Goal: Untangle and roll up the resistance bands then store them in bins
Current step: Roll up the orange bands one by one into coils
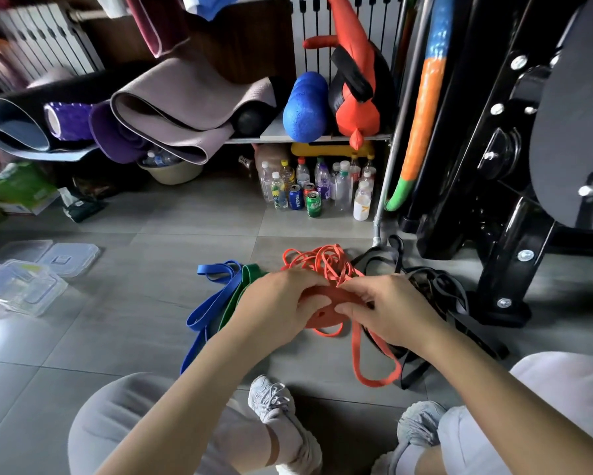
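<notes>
Head view: a person crouched on a grey tiled floor works an orange resistance band between both hands, low in the middle of the frame. The left hand curls its fingers over a partly wound, flat coil of the band. The right hand pinches the same band between thumb and fingers just beside it, the two hands almost touching. Beyond the knuckles the rest of the orange band lies on the tiles in a loose tangle, and one long loop trails back toward the person's right foot. A blue band and a green band lie stretched side by side on the floor to the left of the hands, partly hidden under the left wrist. A heap of black bands sits to the right, touching the orange tangle and reaching the base of a black weight machine. Clear plastic bins stand open on the floor well to the left, with lids lying just behind them. At the back, plastic bottles and drink cans crowd under a shelf that carries rolled yoga mats and a blue foam roller. White sneakers and grey trouser legs fill the bottom edge
</notes>
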